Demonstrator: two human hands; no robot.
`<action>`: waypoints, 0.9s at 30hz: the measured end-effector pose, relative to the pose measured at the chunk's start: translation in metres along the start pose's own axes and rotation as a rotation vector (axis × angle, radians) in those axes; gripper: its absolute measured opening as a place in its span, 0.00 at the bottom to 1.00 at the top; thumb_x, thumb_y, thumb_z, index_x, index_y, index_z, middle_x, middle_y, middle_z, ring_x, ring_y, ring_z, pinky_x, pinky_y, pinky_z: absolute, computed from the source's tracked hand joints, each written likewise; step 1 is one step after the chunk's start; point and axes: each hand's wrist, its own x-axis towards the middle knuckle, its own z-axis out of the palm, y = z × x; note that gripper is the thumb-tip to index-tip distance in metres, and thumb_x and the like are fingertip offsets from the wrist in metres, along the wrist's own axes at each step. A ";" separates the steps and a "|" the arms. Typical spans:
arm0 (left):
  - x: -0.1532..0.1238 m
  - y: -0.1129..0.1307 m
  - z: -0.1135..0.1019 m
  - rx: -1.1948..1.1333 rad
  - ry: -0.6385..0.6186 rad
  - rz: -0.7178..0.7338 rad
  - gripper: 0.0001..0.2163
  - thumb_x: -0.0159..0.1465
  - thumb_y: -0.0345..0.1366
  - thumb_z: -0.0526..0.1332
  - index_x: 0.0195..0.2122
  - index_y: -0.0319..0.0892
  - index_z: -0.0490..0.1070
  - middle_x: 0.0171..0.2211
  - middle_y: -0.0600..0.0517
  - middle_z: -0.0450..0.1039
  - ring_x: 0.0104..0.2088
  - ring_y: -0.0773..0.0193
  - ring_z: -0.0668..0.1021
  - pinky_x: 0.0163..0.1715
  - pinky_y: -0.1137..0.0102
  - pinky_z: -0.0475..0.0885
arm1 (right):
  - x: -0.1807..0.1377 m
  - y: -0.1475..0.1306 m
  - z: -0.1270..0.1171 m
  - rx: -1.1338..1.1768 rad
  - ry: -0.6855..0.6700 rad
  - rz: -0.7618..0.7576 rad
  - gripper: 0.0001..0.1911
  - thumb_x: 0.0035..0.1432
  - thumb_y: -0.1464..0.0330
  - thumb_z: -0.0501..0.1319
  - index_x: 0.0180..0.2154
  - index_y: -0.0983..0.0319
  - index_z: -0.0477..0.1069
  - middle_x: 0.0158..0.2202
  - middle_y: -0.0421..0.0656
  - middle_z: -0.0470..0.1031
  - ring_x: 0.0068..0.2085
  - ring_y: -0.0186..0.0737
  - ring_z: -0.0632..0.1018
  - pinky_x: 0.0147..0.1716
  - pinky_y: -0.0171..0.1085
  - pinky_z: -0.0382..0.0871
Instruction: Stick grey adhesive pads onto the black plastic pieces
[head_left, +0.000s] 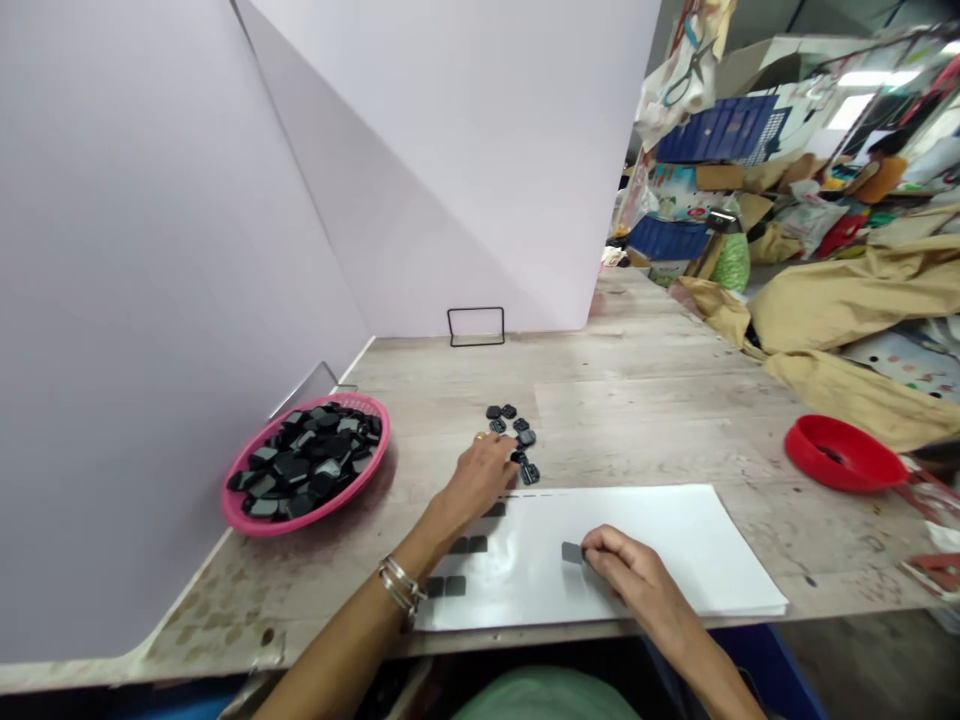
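Note:
My left hand point(486, 472), with a ring and bracelets, reaches over the far edge of a white sheet stack point(660, 540). Its fingers are closed at the tips on a small black plastic piece point(516, 456), partly hidden by the hand. Several similar black pieces point(526, 438) lie loose around it on the table. My right hand point(626, 562) is above the sheet, pinching a small dark grey rectangular piece point(571, 552) by its right end. More dark grey rectangles point(455, 586) sit in rows on the sheet's left part, partly covered by my left forearm.
A pink basket point(384, 440) heaped with black pieces stands at the left beside a pale partition point(150, 300). One wire stand point(477, 345) is at the back panel. To the right are a red round container point(844, 470) and tan cloth point(847, 310). A person point(885, 175) is far off.

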 end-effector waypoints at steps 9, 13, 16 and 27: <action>0.009 0.001 0.005 -0.088 -0.046 -0.028 0.09 0.56 0.25 0.54 0.36 0.43 0.65 0.34 0.50 0.69 0.37 0.59 0.71 0.37 0.67 0.64 | -0.003 -0.006 -0.005 0.032 -0.007 -0.008 0.10 0.58 0.63 0.53 0.31 0.60 0.69 0.25 0.36 0.65 0.28 0.34 0.65 0.26 0.31 0.59; -0.009 0.007 -0.004 -0.207 0.028 -0.096 0.10 0.60 0.28 0.51 0.41 0.44 0.65 0.27 0.54 0.66 0.30 0.62 0.70 0.33 0.69 0.63 | -0.006 -0.011 -0.002 0.123 -0.049 0.002 0.11 0.57 0.66 0.54 0.39 0.61 0.71 0.28 0.38 0.65 0.27 0.33 0.65 0.26 0.31 0.59; -0.028 0.021 -0.005 -0.620 0.030 -0.205 0.12 0.61 0.35 0.53 0.45 0.43 0.67 0.26 0.56 0.66 0.26 0.66 0.69 0.29 0.72 0.64 | -0.011 -0.021 0.006 0.235 -0.149 -0.030 0.17 0.56 0.69 0.53 0.47 0.60 0.69 0.30 0.38 0.65 0.28 0.32 0.65 0.27 0.32 0.59; -0.089 0.037 0.015 -1.553 -0.308 -0.408 0.15 0.53 0.34 0.64 0.41 0.37 0.66 0.22 0.53 0.72 0.19 0.71 0.71 0.22 0.75 0.65 | -0.003 -0.005 0.027 0.228 -0.348 0.010 0.26 0.53 0.69 0.54 0.55 0.58 0.65 0.30 0.38 0.65 0.28 0.34 0.64 0.29 0.35 0.59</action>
